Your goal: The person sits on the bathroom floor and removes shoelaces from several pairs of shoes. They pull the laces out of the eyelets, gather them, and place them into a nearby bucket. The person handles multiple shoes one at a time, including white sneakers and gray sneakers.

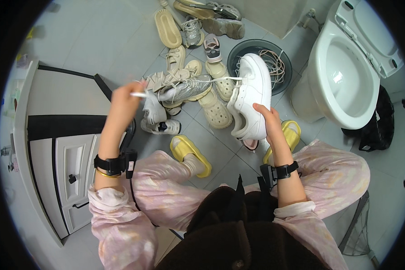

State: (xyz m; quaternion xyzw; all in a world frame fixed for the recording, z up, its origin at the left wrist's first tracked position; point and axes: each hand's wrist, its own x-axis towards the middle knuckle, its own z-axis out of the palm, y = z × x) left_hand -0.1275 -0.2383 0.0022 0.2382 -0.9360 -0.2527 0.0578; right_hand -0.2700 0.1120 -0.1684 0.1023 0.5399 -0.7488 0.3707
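Observation:
My right hand (pixel 272 124) grips a white sneaker (pixel 256 91) by its sole, thumb over the side, toe pointing away from me. From the sneaker's lace holes a white shoelace (pixel 224 78) stretches left across the pile of shoes. My left hand (pixel 128 96), blurred, is closed on the lace's other end. Below the lace lies a silver-grey sneaker (pixel 185 89) on top of other shoes. Cream clogs (pixel 216 109) rest on the tiles beside the held sneaker. A grey basin (pixel 236 50) behind it contains a bundle of pale shoelaces (pixel 273 65).
On the right stand a toilet (pixel 346 77) with its lid up and a black plastic bag (pixel 379 125). A white cabinet (pixel 76 162) with black trim is on the left. Several more shoes, a beige slide (pixel 168 28) among them, lie at the back. My feet wear yellow slippers (pixel 192 157).

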